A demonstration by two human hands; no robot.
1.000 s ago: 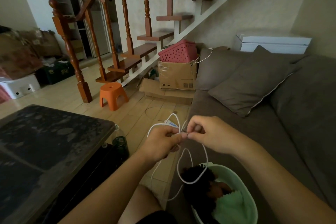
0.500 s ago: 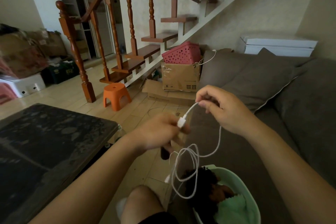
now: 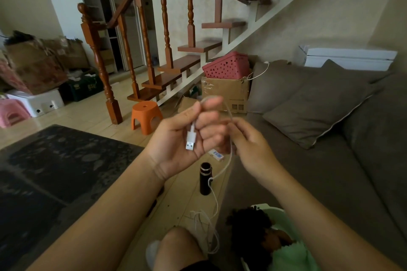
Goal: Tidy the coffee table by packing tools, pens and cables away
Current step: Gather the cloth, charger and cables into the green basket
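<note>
My left hand is turned palm up and holds a white USB cable, whose plug lies across the palm. The cable loops over the fingertips and runs down to my right hand, which pinches it just to the right. From there it hangs toward the floor and ends in loose loops beside my knee. A pale green basket sits on the sofa at the bottom right, holding dark items and a green cloth. The dark coffee table is at the left.
A black cylinder flask stands on the floor below my hands, with a small white box behind it. An orange stool, a cardboard box topped by a pink basket, and the staircase lie ahead. The grey sofa with a cushion fills the right.
My left hand has turned palm up and risen, showing the plug. My right hand has dropped and come closer to the left. The hanging loops have fallen lower, toward the floor.
</note>
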